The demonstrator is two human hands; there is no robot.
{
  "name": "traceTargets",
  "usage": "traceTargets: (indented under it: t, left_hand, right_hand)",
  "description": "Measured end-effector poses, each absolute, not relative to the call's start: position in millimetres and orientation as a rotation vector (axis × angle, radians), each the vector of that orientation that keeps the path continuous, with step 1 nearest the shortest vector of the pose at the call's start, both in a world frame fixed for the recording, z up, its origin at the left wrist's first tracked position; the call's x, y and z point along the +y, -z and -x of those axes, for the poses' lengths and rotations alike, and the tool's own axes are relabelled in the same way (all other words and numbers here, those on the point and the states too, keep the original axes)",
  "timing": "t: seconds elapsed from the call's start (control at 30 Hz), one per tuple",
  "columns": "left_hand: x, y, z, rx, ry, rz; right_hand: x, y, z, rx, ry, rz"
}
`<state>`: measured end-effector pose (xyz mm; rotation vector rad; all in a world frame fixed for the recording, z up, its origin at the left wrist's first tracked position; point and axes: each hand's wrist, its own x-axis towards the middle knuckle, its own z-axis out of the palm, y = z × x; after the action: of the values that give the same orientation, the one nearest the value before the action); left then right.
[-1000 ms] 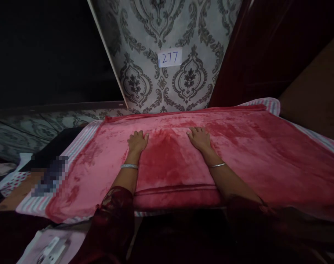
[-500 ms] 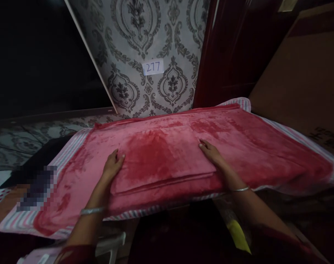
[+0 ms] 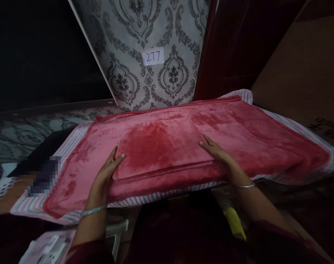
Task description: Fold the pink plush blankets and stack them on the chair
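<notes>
A folded red-and-pink plush cloth (image 3: 156, 150) lies in the middle of a larger spread plush blanket (image 3: 255, 135) of the same colours. My left hand (image 3: 112, 167) is at its left edge, thumb resting on top and fingers stretched along the side. At the right edge, my right hand (image 3: 215, 148) touches it in a like way, thumb and fingers apart. Both hands look open, flat against the cloth's sides. Some fingers are partly hidden by the hands and the cloth. Below the blanket, a striped cover (image 3: 167, 194) shows along the borders.
Behind stands a patterned wall with a paper label (image 3: 153, 56) reading 277. A dark screen (image 3: 46, 55) is at the left, a dark red glossy panel (image 3: 233, 51) and a cardboard box (image 3: 307, 69) at the right. Down left are a white plastic frame (image 3: 117, 234) and a person's arm (image 3: 10, 198).
The view has tilted slightly downward, so the blanket and wall sit higher in the picture. Both hands stay at the folded cloth's sides, with small shifts of the fingers.
</notes>
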<state>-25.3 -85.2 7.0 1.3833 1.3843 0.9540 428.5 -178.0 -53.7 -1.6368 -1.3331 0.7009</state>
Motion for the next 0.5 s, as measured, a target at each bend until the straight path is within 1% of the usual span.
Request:
traceTargets:
  t: [0.13,0.2,0.3,0.37,0.5]
  left_hand:
    - [-105,-13,37,1.324,-0.956,-1.411]
    - [-112,-10,46,1.232,-0.973,-1.430]
    - [-117,-1,59,1.158,-0.904,-1.509]
    - [-118,7,64,1.174,-0.877,-1.682]
    - [-121,21,64,1.237,-0.879,-2.064]
  right_hand:
    - [-213,44,-425,-1.283,-0.775,1.581]
    - [-233,42,-423,-1.351,-0.785,1.519]
    - [-255,46,-420,-1.519,-0.803,1.466]
    - [-261,54,-416,-1.589,-0.713,1.465]
    - [-254,70,-401,-1.629,-0.379,1.507]
